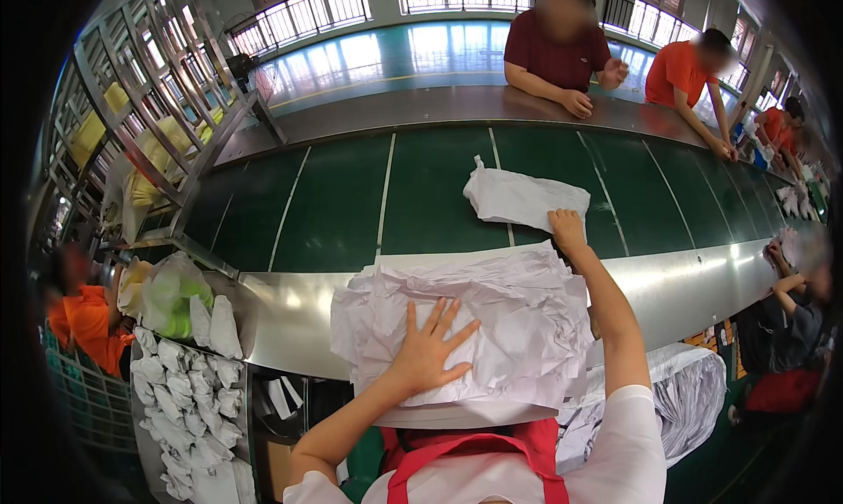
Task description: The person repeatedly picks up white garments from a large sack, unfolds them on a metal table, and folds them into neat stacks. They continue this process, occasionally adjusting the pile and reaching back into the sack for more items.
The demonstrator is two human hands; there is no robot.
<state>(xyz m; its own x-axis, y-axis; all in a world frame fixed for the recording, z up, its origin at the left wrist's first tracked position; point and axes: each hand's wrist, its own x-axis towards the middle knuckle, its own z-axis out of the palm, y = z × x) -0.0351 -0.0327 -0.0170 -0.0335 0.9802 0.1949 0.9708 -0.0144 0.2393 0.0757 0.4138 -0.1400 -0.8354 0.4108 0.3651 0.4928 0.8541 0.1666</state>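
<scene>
A thick stack of crinkled white paper sheets (518, 328) lies in front of me at the edge of the metal counter. My left hand (433, 353) rests flat on top of it, fingers spread. Beyond the stack, on the green conveyor belt, is a white paper-wrapped bundle (518, 195) with a twisted tip at its far left end. My right hand (569, 229) reaches over and is closed on the bundle's near right corner. What the paper wraps is hidden.
A metal rack (189, 109) stands at the left end of the green belt (342, 205). Many white wrapped bundles (189, 407) fill a tray at lower left, beside a clear bag (176, 298). More folded paper (694, 407) lies at my right. Several people work around the line.
</scene>
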